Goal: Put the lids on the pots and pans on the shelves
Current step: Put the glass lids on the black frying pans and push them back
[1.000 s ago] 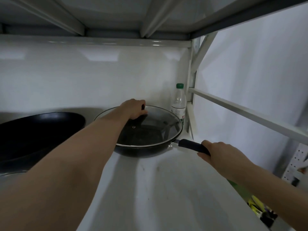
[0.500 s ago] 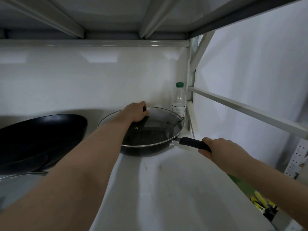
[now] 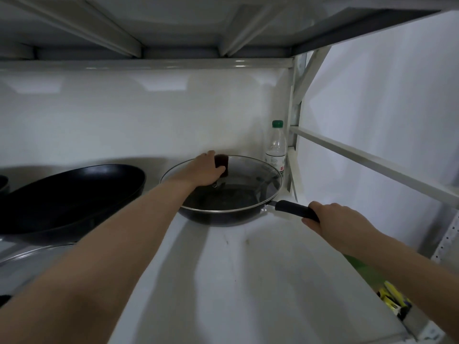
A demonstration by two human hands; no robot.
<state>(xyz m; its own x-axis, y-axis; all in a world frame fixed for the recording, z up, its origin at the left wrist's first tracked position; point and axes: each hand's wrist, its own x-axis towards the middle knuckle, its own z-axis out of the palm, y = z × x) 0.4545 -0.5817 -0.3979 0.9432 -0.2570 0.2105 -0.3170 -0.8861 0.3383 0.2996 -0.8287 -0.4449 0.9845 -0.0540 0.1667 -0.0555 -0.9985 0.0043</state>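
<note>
The shelf [image 3: 248, 281] is a pale, smooth board with a few small scuff marks near its middle. Four things lie directly on it. A black pan [image 3: 223, 214] with a glass lid sits toward the back right. Just behind it in the far right corner stands a clear plastic bottle [image 3: 276, 150] with a green cap — upright. At the left rests a larger black pan [image 3: 69, 194], tilted, and in front of it a second lid [image 3: 32, 259], cut off by the frame edge.

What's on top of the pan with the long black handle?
A glass lid sits on the pan. The left hand holds its dark knob, partly hiding it. Through the glass the pan looks empty, though the arm covers some.
</note>
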